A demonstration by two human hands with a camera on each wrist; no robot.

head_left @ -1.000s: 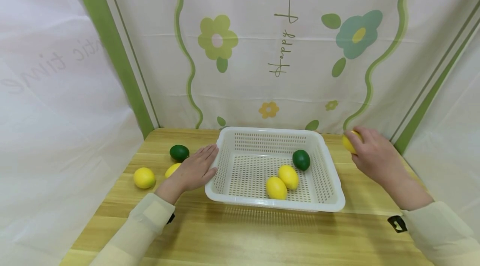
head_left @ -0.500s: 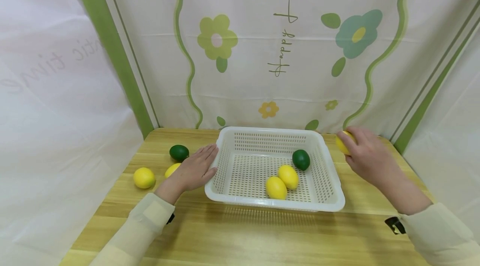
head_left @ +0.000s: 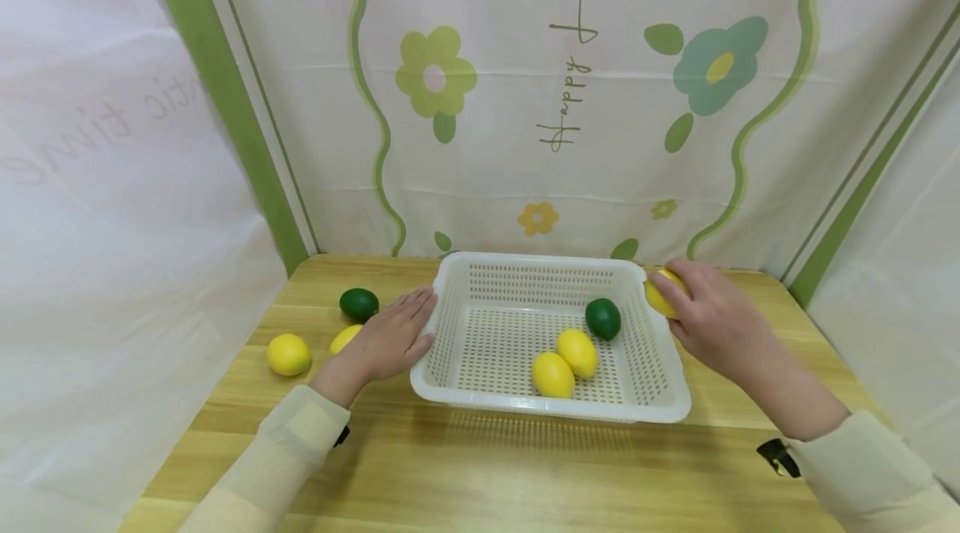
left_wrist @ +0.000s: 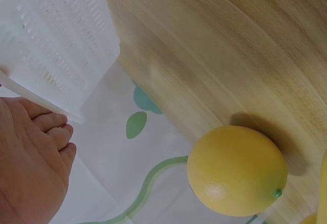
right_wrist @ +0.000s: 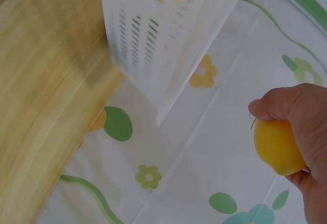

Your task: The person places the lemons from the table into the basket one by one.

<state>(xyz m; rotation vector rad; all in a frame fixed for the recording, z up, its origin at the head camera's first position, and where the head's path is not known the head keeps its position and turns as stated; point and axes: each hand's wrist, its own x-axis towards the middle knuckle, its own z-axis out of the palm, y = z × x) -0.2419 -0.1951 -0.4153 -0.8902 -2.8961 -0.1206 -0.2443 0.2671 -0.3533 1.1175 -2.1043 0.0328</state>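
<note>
A white perforated plastic basket stands on the table with two yellow lemons and a dark green lime-like fruit inside. My right hand grips another yellow lemon over the basket's right rim. In the right wrist view this held lemon shows between thumb and fingers, off to the side of the basket wall. On the other side, my left hand rests with extended fingers against the left rim. The left wrist view shows its fingers at that rim.
Left of the basket, a yellow lemon and a dark green fruit lie on the wooden table. Another lemon is partly hidden behind my left hand. A patterned white curtain hangs behind the table and at both sides.
My right hand has moved left with the lemon, from right of the basket to over its right rim. The left hand and the other fruit have stayed in place.
</note>
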